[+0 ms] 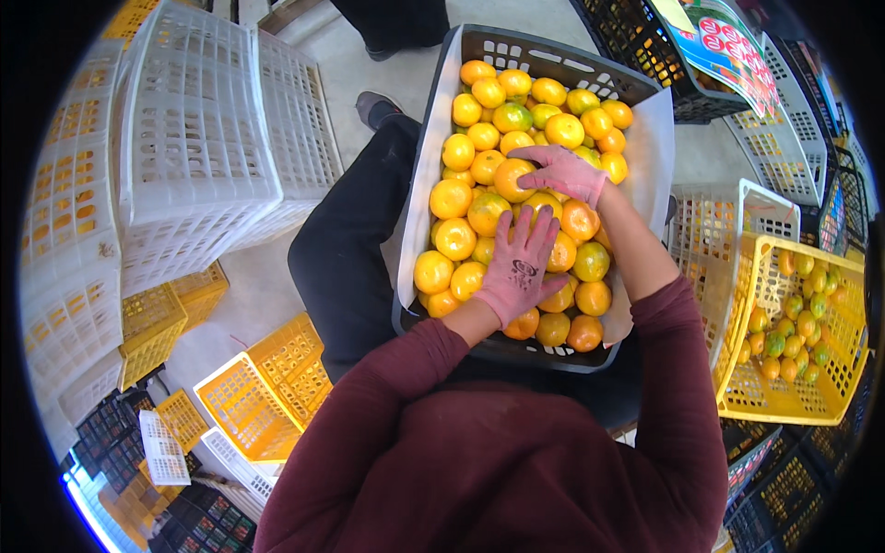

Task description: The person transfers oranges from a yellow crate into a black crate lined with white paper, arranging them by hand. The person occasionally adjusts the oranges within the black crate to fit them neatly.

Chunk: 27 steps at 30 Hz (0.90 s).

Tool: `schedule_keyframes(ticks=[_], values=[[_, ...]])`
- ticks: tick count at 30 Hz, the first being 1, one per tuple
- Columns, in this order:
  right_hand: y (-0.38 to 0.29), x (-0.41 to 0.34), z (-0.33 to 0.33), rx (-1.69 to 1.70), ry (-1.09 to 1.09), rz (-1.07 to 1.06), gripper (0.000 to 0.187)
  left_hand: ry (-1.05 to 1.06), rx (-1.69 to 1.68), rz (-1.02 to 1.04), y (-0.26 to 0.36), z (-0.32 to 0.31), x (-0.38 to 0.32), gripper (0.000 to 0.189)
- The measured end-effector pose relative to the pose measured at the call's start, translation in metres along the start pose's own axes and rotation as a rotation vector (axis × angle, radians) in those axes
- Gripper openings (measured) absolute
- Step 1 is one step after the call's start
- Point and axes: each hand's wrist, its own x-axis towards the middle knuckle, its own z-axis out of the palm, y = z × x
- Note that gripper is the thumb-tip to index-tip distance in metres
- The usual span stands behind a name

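Note:
A black plastic crate point(574, 61) lined with white paper point(650, 152) is in front of me, filled with orange and yellow-green mandarins point(455, 239). Both hands wear pink gloves. My left hand point(522, 269) lies palm down on the fruit near the crate's middle, fingers apart; whatever is under the palm is hidden. Just beyond it, my right hand point(567, 173) has thumb and fingers around the right side of a large mandarin point(511, 181), which sits among the others.
Stacked translucent crates point(200, 124) stand at the left, with a yellow crate point(256, 408) below them. At right, another yellow crate point(753, 387) holds loose greenish-orange fruit point(795, 339). A black crate point(622, 34) with printed sheets point(733, 48) stands at upper right. My leg point(346, 256) flanks the lined crate.

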Motion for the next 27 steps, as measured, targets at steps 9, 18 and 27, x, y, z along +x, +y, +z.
schedule_keyframes(ticks=[9, 18, 27], values=[[0.026, -0.003, 0.022, 0.022, 0.092, -0.048, 0.062, 0.323, -0.135, -0.140, -0.024, -0.021, 0.026, 0.072], [-0.032, -0.049, -0.010, -0.358, 0.223, 0.096, 0.045, 0.166, -0.014, -0.029, -0.031, -0.008, 0.048, 0.072], [0.169, -0.426, -0.100, -0.721, 1.114, 0.990, 0.045, 0.084, 0.034, -0.073, -0.040, 0.002, 0.045, 0.076]])
